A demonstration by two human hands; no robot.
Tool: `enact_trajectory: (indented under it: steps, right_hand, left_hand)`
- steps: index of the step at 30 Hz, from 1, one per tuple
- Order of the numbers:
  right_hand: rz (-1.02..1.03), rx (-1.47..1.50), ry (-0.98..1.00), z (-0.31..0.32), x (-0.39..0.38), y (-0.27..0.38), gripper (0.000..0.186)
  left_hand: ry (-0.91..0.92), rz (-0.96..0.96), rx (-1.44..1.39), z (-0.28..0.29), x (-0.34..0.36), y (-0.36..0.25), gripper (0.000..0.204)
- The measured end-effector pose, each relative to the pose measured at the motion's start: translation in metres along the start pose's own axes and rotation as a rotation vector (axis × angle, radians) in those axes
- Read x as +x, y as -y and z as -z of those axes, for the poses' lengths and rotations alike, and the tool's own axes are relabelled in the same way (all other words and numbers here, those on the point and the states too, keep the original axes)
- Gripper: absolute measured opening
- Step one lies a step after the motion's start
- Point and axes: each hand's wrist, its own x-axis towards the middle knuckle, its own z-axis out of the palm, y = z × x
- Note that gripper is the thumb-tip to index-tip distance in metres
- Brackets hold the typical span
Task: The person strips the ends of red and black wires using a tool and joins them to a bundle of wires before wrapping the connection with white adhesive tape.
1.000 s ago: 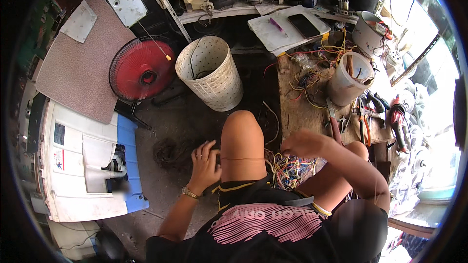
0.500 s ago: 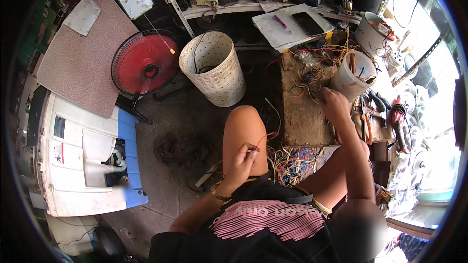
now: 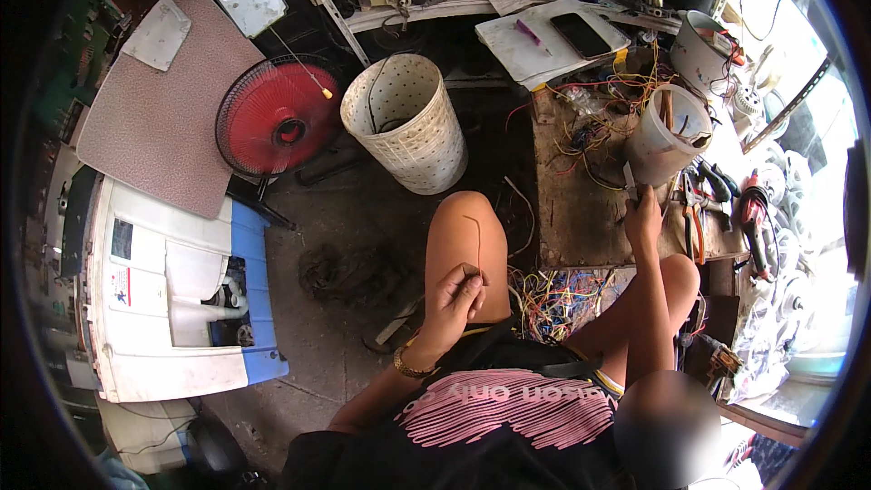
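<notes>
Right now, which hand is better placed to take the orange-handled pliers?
Probably the right hand: it is over the wooden table, near the orange-handled pliers, although it holds a knife. The left hand is farther away and pinches a thin wire.

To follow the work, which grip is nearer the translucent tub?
Right. The right grip, holding a knife, is just in front of the tub; the left grip, holding a wire, is farther left, over the thigh.
</notes>
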Motion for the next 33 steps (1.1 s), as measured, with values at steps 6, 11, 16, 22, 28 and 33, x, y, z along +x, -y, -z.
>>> enact_trajectory:
  steps: [6,11,16,22,28,33]
  right_hand:
    - [-0.443,1.237,0.517,0.066,-0.057,0.13,0.021]
    - [-0.444,1.666,0.854,0.092,-0.093,0.179,0.032]
    - [-0.524,1.801,0.802,0.093,-0.097,0.196,0.025]
    - [-0.509,1.579,0.638,0.108,-0.081,0.208,0.013]
    - [-0.141,1.193,0.567,0.087,-0.067,0.193,0.008]
    - [-0.159,1.196,0.739,0.088,-0.056,0.186,0.014]
  left_hand:
    - [-0.048,0.038,-0.198,0.002,-0.003,0.002,0.02]
    - [-0.011,0.007,-0.274,-0.01,-0.001,-0.008,0.02]
    - [0.024,-0.034,-0.256,-0.012,0.0,-0.003,0.02]
    - [-0.027,-0.323,0.493,-0.013,-0.003,-0.01,0.013]
    - [0.004,-0.585,0.986,-0.009,-0.003,-0.038,0.005]
    - [-0.054,-0.249,0.624,-0.011,-0.004,-0.032,0.004]
